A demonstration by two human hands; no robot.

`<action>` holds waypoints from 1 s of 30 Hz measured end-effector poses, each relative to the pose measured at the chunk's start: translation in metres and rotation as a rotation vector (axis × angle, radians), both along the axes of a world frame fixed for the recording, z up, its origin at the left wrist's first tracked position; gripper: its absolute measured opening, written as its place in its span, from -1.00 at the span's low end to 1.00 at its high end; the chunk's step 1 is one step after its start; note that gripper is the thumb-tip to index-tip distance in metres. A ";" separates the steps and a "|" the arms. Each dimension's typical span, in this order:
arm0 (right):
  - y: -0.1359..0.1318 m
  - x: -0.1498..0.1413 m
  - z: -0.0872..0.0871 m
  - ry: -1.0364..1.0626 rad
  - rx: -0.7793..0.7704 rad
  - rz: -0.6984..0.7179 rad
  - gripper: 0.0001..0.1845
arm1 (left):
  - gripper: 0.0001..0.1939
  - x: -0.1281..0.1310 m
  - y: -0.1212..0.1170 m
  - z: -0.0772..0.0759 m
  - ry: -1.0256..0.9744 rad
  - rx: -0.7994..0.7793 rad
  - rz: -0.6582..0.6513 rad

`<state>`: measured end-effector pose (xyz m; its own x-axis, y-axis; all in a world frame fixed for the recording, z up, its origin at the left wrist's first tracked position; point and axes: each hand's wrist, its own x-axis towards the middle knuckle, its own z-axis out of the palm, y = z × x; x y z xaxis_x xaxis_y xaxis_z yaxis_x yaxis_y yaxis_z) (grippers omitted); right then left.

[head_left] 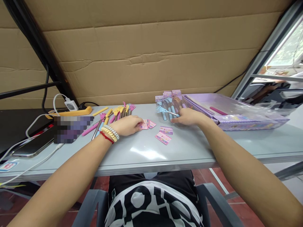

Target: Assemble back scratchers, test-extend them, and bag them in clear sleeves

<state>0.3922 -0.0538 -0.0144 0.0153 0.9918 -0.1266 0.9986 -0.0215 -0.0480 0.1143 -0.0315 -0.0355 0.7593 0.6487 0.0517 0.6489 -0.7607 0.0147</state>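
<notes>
My left hand [129, 124] rests on the grey table [184, 148], fingers curled onto a small pink card [146, 124] from a little stack. My right hand [187, 116] pinches the thin metal stem of a blue hand-shaped back scratcher [163, 109], held over a heap of packed blue scratchers [168, 101] in clear bags. Two more pink cards [164, 135] lie loose between my hands. A pile of unpacked scratchers [118, 113] in yellow, pink and blue lies to the left of my left hand.
An open purple display box [236, 118] sits at the right under clear plastic bags. At the left are a phone [35, 145], white cables, a yellow power strip [73, 112] with a charger. A cardboard wall stands behind the table.
</notes>
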 end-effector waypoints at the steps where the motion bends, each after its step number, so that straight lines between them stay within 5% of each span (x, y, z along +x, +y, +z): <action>1: 0.001 0.000 0.000 -0.003 -0.007 0.002 -0.55 | -0.69 0.000 0.000 0.000 0.003 0.003 0.001; 18: 0.000 -0.001 0.000 0.022 0.009 0.023 -0.57 | -0.69 0.002 -0.002 0.002 0.028 0.011 0.011; 24: -0.013 -0.010 0.006 0.274 0.229 0.067 -0.74 | -0.63 -0.001 0.000 0.001 0.001 -0.006 0.003; 30: -0.028 0.006 0.022 0.443 0.435 0.081 -0.64 | -0.63 -0.004 0.002 0.000 -0.028 -0.019 0.004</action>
